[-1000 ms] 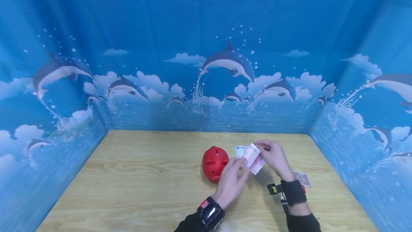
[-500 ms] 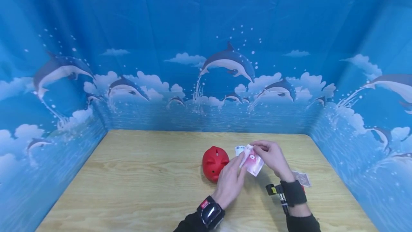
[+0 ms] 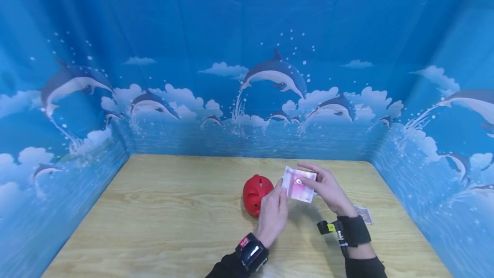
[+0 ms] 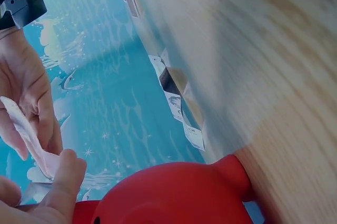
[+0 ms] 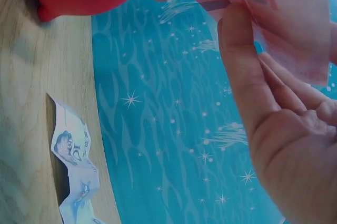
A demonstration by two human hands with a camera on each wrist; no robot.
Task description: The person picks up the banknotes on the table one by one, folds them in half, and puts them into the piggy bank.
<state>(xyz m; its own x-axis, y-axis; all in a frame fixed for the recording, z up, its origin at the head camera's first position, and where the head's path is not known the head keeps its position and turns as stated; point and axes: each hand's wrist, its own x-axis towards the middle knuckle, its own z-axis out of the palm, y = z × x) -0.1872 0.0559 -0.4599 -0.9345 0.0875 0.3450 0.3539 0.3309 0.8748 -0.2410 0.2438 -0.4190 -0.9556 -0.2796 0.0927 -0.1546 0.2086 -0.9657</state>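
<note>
A pink banknote [image 3: 295, 193] is spread between my two hands, above the table and right of the red piggy bank [image 3: 254, 193]. My left hand [image 3: 272, 214] pinches its left edge, close beside the piggy bank. My right hand [image 3: 331, 192] holds the note's right side, thumb across the printed face. In the right wrist view the banknote [image 5: 297, 21] curves, with a "100" showing through. The left wrist view shows it nearly edge-on. A creased bluish banknote [image 5: 76, 163] lies on the table; in the head view the held note and hands hide it.
Another banknote [image 3: 364, 215] lies on the wooden table [image 3: 173, 213], partly behind my right wrist strap [image 3: 355, 230]. A blue dolphin-print cloth [image 3: 247, 136] closes off the back and sides of the table.
The pink banknote, folded over a second ago, is now opened out and turned more upright. My right thumb has moved onto its face, and the left fingers have shifted to its left edge.
</note>
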